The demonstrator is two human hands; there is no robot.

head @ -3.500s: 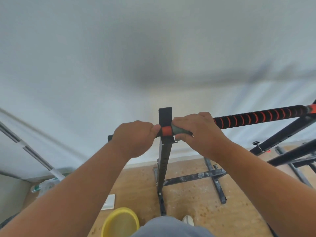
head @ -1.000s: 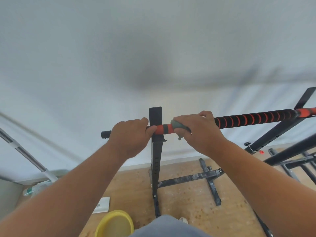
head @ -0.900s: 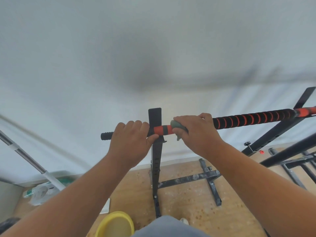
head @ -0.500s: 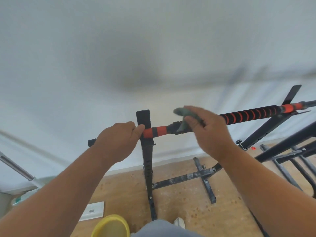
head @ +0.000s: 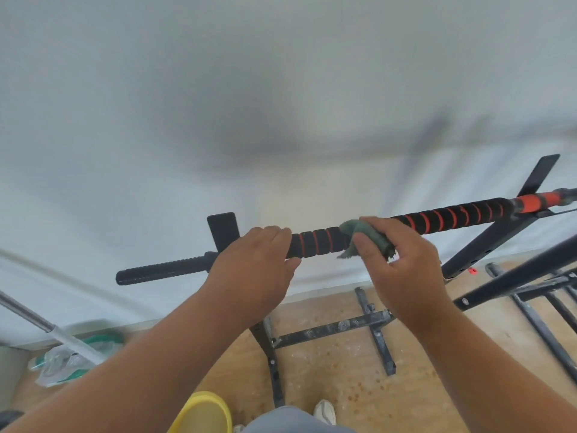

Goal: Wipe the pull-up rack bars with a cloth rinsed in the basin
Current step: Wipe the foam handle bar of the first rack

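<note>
While my left hand steadies the pull-up bar, the right hand has the cloth on it, just to the right of the left.

Geometry: bar's long axis runs left to right across my view, rising toward the right. Bare black end sticks out past the near upright on my left; the black-and-orange foam grip runs right toward the far upright. Unwiped-looking foam lies to the right of the cloth, so my call is the next stroke goes right along the axis. Right hand is the nearer one for that; left just anchors.

Grips:
- Left: fingers curled over the top of the bar, thumb underneath, wrapped around the foam next to the near upright.
- Right: cloth bunched in a pinch, thumb on the near face, fingers curled over the top. Cloth is draped over the bar, a loose corner hanging below. Can't tell if it wraps fully around the back.

Yellow basin is on the floor by my feet, well below the bar. Only its rim shows, can't see water.

Risk, my read: the ribbed foam may snag the cloth, and the back of the bar gets missed unless I rotate my grip.
</note>
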